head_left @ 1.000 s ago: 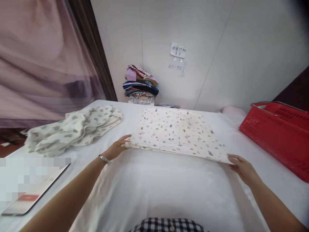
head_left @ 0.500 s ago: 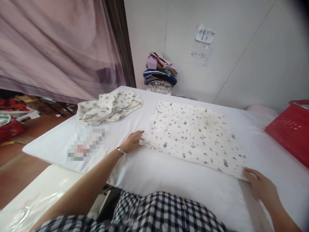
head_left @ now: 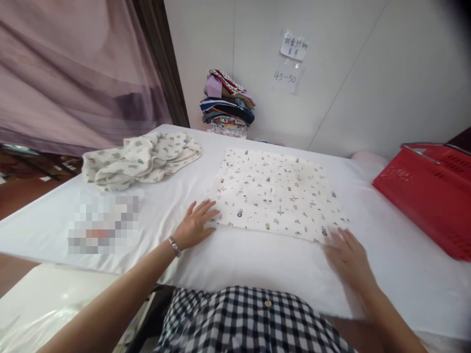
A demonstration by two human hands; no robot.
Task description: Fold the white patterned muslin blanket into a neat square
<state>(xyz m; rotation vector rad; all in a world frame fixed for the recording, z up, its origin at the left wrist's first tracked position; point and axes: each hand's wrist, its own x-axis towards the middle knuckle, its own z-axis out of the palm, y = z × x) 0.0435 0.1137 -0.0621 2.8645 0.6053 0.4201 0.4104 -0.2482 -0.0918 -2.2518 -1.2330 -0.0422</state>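
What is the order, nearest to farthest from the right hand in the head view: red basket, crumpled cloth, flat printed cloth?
1. Flat printed cloth: its near right corner is by the right hand.
2. Red basket: off to the right.
3. Crumpled cloth: over on the left.

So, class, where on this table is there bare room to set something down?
Bare white tablecloth shows between flat printed cloth and red basket, and along the near edge between left hand and right hand. Crowded at left: crumpled cloth, pixelated item.

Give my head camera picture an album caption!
Left hand and right hand at the near corners of a printed cloth.
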